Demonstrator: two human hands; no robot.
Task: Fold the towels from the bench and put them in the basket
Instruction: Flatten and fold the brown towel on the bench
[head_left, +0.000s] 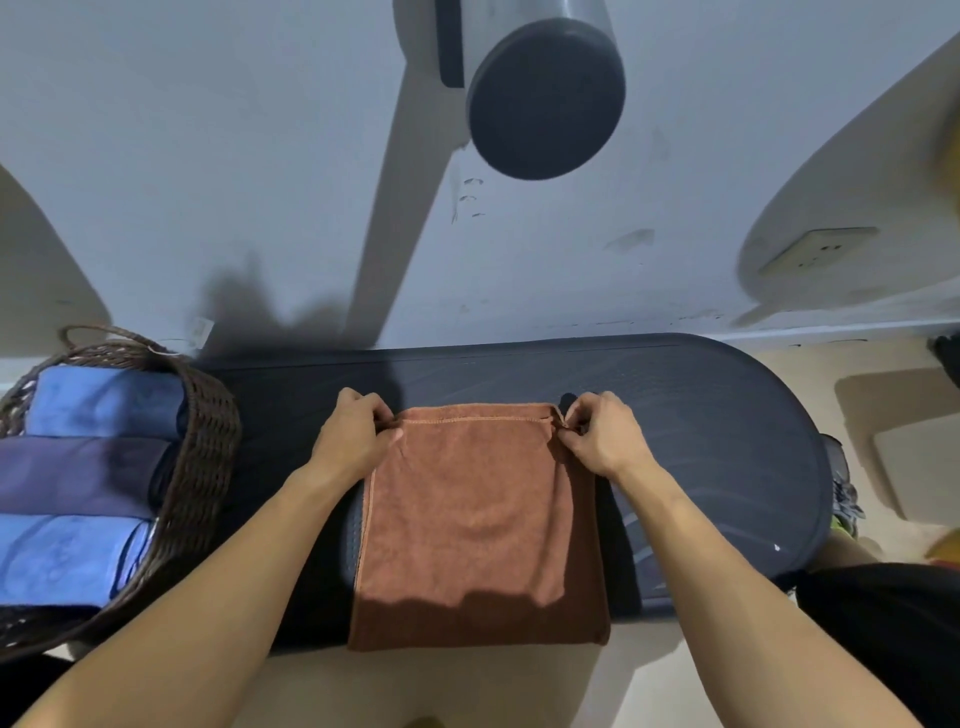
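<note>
A brown towel (478, 519) lies folded in half on the dark bench (701, 441), its near edge hanging over the front. My left hand (353, 436) pinches the towel's far left corner. My right hand (602, 436) pinches the far right corner. Both corners sit on the bench near its back edge. At the left stands a dark wicker basket (202, 467) holding folded towels: a light blue one (104, 400), a dark purple one (78, 475) and another blue one (62, 558).
A grey wall rises directly behind the bench. A round dark-faced fixture (545, 98) hangs on the wall above. A wall socket (815, 249) sits at the right. Beyond the bench's right end, shoes (844, 493) lie on the beige floor.
</note>
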